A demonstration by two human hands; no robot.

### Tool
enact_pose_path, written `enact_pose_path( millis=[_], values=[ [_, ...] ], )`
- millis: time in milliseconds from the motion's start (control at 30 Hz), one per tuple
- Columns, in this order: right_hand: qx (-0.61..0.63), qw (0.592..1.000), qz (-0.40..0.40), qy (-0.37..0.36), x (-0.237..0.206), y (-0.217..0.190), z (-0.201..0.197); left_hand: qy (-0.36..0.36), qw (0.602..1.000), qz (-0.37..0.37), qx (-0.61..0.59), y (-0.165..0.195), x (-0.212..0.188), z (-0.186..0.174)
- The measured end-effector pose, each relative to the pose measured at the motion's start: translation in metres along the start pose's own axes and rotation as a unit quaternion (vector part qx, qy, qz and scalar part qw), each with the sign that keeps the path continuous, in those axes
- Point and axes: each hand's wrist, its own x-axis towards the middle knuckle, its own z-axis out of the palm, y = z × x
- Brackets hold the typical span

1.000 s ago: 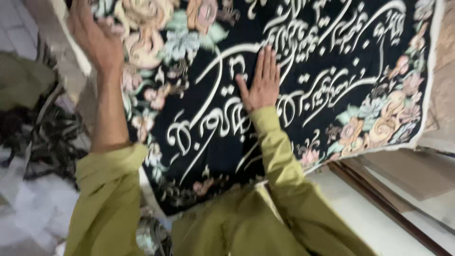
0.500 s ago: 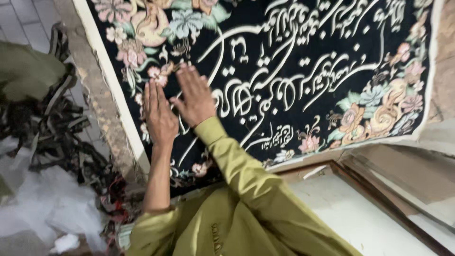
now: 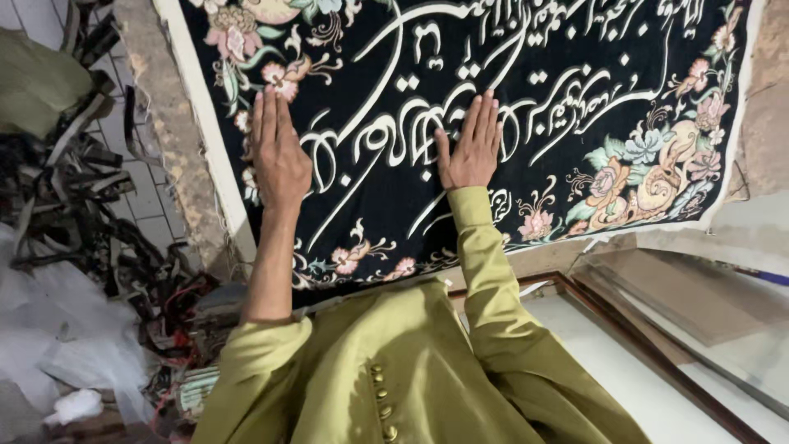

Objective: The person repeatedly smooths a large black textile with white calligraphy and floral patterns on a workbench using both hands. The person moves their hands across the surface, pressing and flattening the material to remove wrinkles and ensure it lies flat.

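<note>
Both hands have spread apart since half a second ago, when they lay side by side near the cloth's left edge. Now the left hand [image 3: 279,156] presses flat, fingers together, close to the white border, and the right hand [image 3: 472,148] presses flat further right, fingers slightly fanned, on the white lettering. Neither hand grips anything; both palms are open against the black embroidered cloth [image 3: 509,99], which is stretched over a board [image 3: 177,148] propped in front of the person. Flowers in pink, orange and pale green run round its edge. It looks soft and fairly thick, likely to wrinkle if pushed, so its edges seem the best place to hold it. Below right leans a brown picture frame [image 3: 657,353]; at left, a heap of dark strips [image 3: 74,214] covers the tiled floor.
</note>
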Motion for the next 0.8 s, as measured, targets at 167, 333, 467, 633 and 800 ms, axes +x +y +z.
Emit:
enact_pose_path(
  millis=[167,333,467,633,800],
  values=[
    [0.303,0.935,0.089,-0.160,-0.024,-0.120,0.001,0.006,0.992,0.023,-0.125,-0.006,0.003,-0.009],
    [0.257,0.947,-0.182,-0.061,-0.078,-0.228,0.038,0.036,0.978,-0.122,-0.166,-0.009,-0.047,-0.038],
    [0.173,0.959,-0.212,-0.068,-0.089,-0.237,0.050,0.068,0.991,-0.007,-0.117,-0.015,-0.069,-0.042],
    [0.123,0.973,-0.150,-0.125,-0.081,-0.203,0.031,0.069,0.995,0.018,-0.068,-0.017,-0.070,-0.036],
    [0.085,0.991,-0.078,-0.064,-0.098,-0.139,0.026,0.059,0.997,0.030,-0.039,-0.015,-0.068,-0.034]
  ],
)
